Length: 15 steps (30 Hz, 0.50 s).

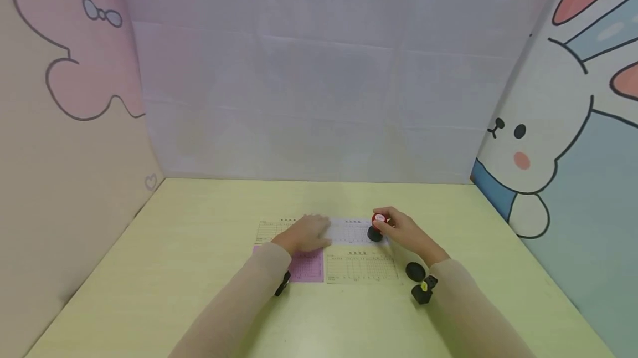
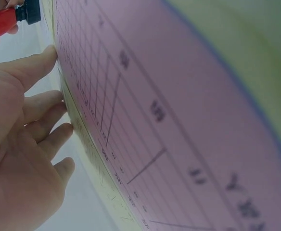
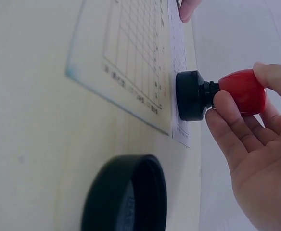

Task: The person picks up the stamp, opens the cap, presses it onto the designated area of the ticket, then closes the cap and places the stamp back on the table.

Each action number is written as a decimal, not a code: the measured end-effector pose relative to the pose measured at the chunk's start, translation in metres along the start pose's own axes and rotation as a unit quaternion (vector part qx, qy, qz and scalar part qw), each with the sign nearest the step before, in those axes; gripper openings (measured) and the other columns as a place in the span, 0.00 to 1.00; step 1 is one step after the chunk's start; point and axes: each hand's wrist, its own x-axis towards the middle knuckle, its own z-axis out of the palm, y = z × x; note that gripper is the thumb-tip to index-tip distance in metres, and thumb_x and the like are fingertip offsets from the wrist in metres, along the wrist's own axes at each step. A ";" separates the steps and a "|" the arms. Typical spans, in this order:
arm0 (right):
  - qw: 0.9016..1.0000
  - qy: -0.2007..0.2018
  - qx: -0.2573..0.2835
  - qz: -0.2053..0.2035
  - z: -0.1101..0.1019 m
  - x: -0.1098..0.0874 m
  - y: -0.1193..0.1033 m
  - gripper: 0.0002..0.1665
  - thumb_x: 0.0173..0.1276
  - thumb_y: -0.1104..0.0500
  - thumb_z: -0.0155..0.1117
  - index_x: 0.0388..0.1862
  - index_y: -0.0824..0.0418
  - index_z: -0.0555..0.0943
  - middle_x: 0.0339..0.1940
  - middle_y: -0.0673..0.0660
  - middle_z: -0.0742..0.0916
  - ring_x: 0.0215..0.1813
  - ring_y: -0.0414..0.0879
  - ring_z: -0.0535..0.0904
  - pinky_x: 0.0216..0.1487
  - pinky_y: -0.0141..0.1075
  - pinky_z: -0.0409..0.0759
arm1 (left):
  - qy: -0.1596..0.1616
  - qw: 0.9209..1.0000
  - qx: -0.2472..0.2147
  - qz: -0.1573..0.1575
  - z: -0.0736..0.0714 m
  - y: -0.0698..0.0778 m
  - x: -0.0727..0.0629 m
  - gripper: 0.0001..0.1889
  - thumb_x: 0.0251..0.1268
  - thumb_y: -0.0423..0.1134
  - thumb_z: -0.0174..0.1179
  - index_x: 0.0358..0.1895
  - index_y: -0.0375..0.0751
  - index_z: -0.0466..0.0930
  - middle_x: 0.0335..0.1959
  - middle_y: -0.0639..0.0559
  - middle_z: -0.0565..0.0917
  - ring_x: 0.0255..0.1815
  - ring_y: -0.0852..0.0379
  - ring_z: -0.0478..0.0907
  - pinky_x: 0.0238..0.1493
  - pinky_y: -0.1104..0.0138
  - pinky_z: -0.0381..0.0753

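My right hand point(image 1: 405, 231) grips the red knob of a stamp point(image 3: 241, 91) with thumb and fingers. The stamp's black round base point(image 3: 190, 96) stands against the white printed form point(image 1: 349, 231), near its right end. My left hand point(image 1: 309, 234) lies with fingers extended across the back-row forms, its fingertips at the left part of the white one. In the left wrist view, its fingertips point(image 2: 51, 52) touch the paper edges. A pink form point(image 1: 309, 267) lies partly under the left wrist, and a pale yellow form point(image 1: 361, 269) is in front of the white one.
Another pale yellow form point(image 1: 268, 230) lies at the back left of the group. A black round cap point(image 1: 415, 271), open side showing in the right wrist view, sits on the table point(image 1: 149, 269) by the right wrist. Walls with cartoon drawings border both sides.
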 end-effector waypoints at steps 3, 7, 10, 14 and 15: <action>1.000 -0.001 0.005 0.006 -0.001 -0.001 0.000 0.27 0.78 0.54 0.59 0.67 0.69 0.71 0.47 0.57 0.84 0.43 0.48 0.77 0.45 0.41 0.74 | -0.002 1.000 0.003 -0.002 0.000 0.001 0.000 0.32 0.74 0.49 0.57 0.73 0.32 0.65 0.74 0.40 0.67 0.76 0.43 0.60 0.77 0.52 0.52; 1.000 -0.003 0.012 0.003 -0.001 -0.001 0.000 0.27 0.78 0.54 0.59 0.67 0.69 0.71 0.48 0.58 0.84 0.43 0.48 0.77 0.45 0.42 0.74 | -0.004 1.000 0.005 -0.006 0.000 0.001 -0.001 0.33 0.75 0.49 0.57 0.74 0.32 0.64 0.75 0.40 0.66 0.77 0.44 0.58 0.77 0.52 0.51; 1.000 -0.001 0.014 0.003 -0.001 -0.001 0.001 0.27 0.78 0.53 0.59 0.67 0.69 0.72 0.48 0.58 0.83 0.43 0.47 0.78 0.45 0.42 0.74 | -0.004 1.000 0.006 -0.004 0.000 0.001 -0.001 0.33 0.75 0.50 0.57 0.74 0.32 0.64 0.75 0.40 0.66 0.77 0.44 0.59 0.77 0.52 0.51; 1.000 0.000 0.017 0.006 0.000 0.000 0.001 0.28 0.77 0.53 0.59 0.67 0.69 0.71 0.48 0.58 0.83 0.43 0.48 0.78 0.46 0.42 0.74 | -0.004 1.000 0.005 -0.004 0.000 0.001 0.000 0.33 0.75 0.50 0.56 0.74 0.33 0.64 0.75 0.41 0.65 0.77 0.44 0.58 0.77 0.52 0.50; 1.000 0.000 0.016 0.008 0.000 0.000 0.002 0.28 0.77 0.53 0.59 0.67 0.69 0.71 0.48 0.58 0.83 0.43 0.48 0.77 0.45 0.42 0.74 | -0.005 1.000 0.004 -0.005 0.000 0.001 0.000 0.33 0.75 0.50 0.56 0.74 0.33 0.64 0.75 0.41 0.65 0.77 0.44 0.58 0.77 0.52 0.50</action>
